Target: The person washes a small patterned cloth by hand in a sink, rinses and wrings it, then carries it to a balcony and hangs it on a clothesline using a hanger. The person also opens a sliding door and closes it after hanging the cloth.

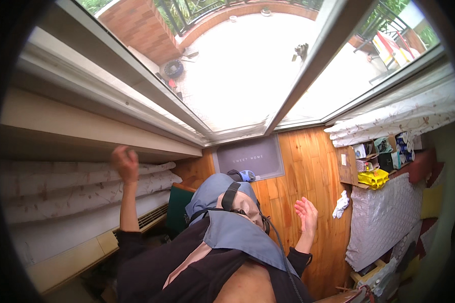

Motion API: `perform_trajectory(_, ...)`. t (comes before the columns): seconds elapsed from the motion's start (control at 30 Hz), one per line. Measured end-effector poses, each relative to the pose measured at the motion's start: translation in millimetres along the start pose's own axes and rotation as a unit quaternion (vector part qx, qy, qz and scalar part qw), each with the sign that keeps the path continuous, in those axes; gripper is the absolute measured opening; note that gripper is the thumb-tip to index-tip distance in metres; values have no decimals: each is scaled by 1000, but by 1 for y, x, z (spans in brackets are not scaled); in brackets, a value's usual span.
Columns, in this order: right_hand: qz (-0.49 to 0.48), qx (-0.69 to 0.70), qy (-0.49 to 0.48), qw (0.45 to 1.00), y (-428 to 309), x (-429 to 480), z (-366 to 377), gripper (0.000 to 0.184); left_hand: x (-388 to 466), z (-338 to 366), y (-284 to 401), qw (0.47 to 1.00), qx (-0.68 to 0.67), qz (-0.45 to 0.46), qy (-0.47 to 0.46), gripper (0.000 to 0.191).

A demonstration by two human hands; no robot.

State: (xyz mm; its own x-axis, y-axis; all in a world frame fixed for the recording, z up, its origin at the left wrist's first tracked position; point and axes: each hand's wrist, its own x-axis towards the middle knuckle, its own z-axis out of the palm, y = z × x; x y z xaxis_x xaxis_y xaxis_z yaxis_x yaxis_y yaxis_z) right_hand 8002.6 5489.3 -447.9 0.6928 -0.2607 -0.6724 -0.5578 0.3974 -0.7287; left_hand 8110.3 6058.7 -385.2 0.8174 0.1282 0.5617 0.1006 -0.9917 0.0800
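Observation:
My left hand (126,163) is raised near the edge of the beige door frame (98,138), above the floral curtain (98,187); it is slightly blurred, and whether it touches the frame cannot be told. Palm up and with nothing in it, my right hand (306,216) hovers over the wooden floor (299,166). A blue-grey apron (235,236) covers my front. One foot in a blue slipper (247,175) rests at the edge of the grey doormat (246,155), just inside the glass door (231,125).
At right, a cardboard box (348,164) of goods and a yellow bag (373,178) stand by a covered piece of furniture (383,216). A white cloth (341,204) lies on the floor. A dark green panel (179,206) is close on the left. Outside is a bright terrace (246,75).

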Motion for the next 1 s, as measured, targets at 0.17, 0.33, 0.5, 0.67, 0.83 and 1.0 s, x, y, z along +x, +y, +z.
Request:
perform_trajectory(0.17, -6, -20, -32, 999, -21, 13, 18, 35, -10, -51, -164, 766, 507, -348, 184, 77)
perform_trajectory(0.33, -47, -36, -38, 998, -36, 19, 28, 34, 3, -68, -228, 666, 381, -591, 250, 95)
perform_trajectory(0.5, -31, -12, 0, 999, -26, 12, 25, 35, -23, -103, -193, 727, 380, -536, 200, 69)
perform_trajectory(0.67, -1, -4, 10, 1000, -20, 21, 30, 33, -32, -98, -192, 700, 343, -612, 130, 58)
perform_trajectory(0.83, -23, 4, -13, 1000, -29, 30, 40, 31, -14, -62, -134, 834, 177, -473, 222, 43)
perform_trajectory(1.0, -22, -19, -27, 999, -41, 39, 53, 32, 9, -19, 34, 976, 1, -184, 114, 30)
